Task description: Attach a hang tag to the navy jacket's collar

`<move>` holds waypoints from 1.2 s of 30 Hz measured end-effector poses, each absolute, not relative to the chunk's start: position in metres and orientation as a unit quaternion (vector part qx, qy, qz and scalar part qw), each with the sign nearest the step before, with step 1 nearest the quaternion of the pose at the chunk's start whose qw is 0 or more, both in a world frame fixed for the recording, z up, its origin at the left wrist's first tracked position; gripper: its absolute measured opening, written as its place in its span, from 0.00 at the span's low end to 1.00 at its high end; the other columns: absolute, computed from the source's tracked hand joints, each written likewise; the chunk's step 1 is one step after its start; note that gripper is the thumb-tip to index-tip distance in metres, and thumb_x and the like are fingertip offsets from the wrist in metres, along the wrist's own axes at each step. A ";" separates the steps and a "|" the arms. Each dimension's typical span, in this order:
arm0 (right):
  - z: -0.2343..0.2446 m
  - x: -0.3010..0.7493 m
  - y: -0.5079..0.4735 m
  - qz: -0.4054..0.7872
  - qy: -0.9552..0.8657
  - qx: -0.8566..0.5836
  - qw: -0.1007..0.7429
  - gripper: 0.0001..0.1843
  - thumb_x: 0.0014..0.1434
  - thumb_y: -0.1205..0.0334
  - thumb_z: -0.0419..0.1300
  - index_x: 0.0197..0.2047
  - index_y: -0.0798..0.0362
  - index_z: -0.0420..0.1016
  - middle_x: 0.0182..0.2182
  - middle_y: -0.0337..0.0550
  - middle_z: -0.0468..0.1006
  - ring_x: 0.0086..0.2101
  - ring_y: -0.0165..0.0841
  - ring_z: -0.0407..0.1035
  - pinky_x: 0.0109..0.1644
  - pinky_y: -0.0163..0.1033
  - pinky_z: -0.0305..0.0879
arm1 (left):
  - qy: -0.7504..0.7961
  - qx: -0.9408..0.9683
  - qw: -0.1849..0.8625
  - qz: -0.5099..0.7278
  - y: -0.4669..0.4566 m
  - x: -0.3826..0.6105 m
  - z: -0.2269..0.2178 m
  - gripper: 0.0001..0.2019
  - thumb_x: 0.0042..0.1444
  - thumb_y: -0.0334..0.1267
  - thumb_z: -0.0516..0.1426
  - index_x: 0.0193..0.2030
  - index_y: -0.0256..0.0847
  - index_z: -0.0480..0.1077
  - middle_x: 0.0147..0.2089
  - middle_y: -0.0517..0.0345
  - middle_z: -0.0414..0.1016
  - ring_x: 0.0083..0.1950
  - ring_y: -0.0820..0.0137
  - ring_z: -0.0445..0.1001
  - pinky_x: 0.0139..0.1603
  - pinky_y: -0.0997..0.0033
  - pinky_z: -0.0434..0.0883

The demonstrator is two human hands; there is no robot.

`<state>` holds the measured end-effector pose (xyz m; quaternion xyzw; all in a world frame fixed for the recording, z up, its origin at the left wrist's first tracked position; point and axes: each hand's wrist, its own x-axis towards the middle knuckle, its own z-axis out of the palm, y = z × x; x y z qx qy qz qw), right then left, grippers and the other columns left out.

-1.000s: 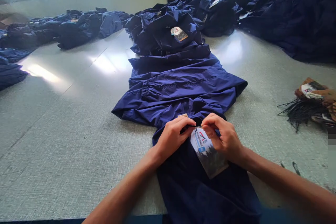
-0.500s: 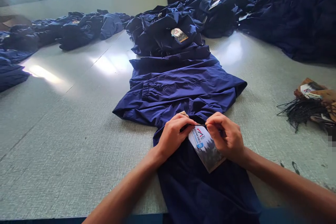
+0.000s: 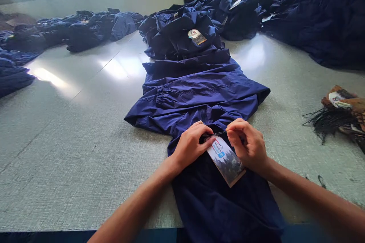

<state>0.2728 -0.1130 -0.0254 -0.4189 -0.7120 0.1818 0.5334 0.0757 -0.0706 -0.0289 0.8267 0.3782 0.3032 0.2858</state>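
Observation:
A navy jacket (image 3: 199, 91) lies spread on the table, part of it running down over the near edge. On it rests a printed hang tag (image 3: 228, 163) showing dark trees and a blue square. My left hand (image 3: 189, 146) is closed at the tag's upper end, pinching its black string (image 3: 219, 133). My right hand (image 3: 248, 144) pinches the other end of that string, which is stretched between the two hands. The right hand's lower fingers hang over the tag's right edge. Part of the tag's top is hidden by the left fingers.
A bundle of hang tags with black strings (image 3: 339, 110) lies on the table (image 3: 71, 152) at the right. More navy garments are heaped at the back left (image 3: 91, 30), behind the jacket (image 3: 242, 11) and at the far right (image 3: 327, 22). Another tag (image 3: 197, 37) lies on the garment beyond.
My right hand has drawn slightly right and up, so more string shows between the hands. The left thumb now covers more of the tag's top.

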 end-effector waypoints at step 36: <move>-0.030 0.266 -0.113 0.170 -0.820 -0.363 0.408 0.05 0.70 0.66 0.53 0.45 0.49 0.69 0.48 0.48 0.77 0.44 0.34 0.76 0.43 0.40 0.76 | 0.435 0.704 0.496 0.262 -0.078 0.073 -0.006 0.05 0.56 0.36 0.60 0.32 0.37 0.73 0.29 0.63 0.66 0.29 0.77 0.62 0.29 0.76 0.60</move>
